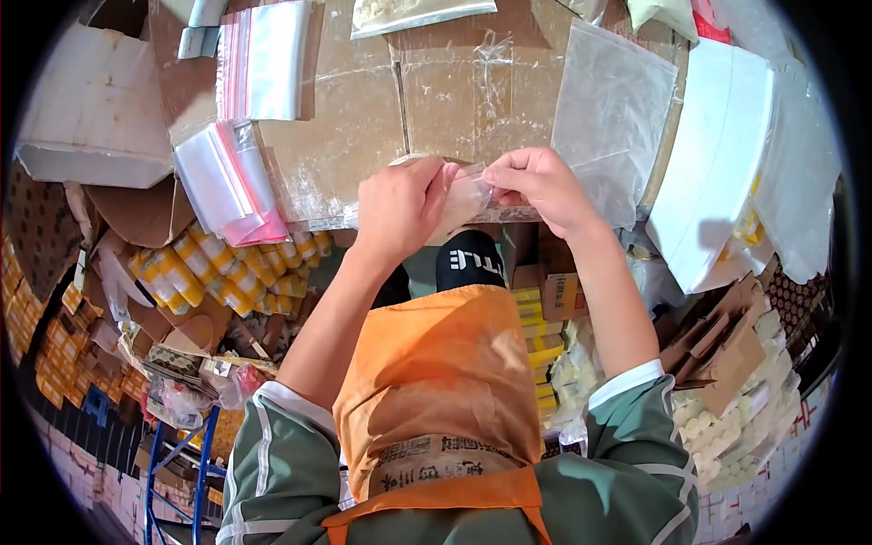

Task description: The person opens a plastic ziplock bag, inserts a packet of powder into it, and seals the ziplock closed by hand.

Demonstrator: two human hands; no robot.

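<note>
Both hands meet at a clear plastic bag (465, 193) near the front edge of the cardboard-covered table (363, 109). My left hand (401, 202) is closed on the bag's left part, its back facing up. My right hand (542, 188) pinches the bag's upper right corner between thumb and fingers. Something pale shows inside or beneath the bag, too covered to name. Just right of my right hand a flat clear bag (613, 118) lies on the table. To the left are two stacks of clear bags with pink edges, an upper stack (277, 64) and a lower stack (222, 177).
A bag of pale pieces (409, 11) lies at the table's far edge. White foam boxes stand at left (95, 109) and right (718, 154). Yellow-wrapped packs (227, 272) are piled below the table at left, near a blue metal frame (202, 472). Cardboard pieces (727, 350) lie at right.
</note>
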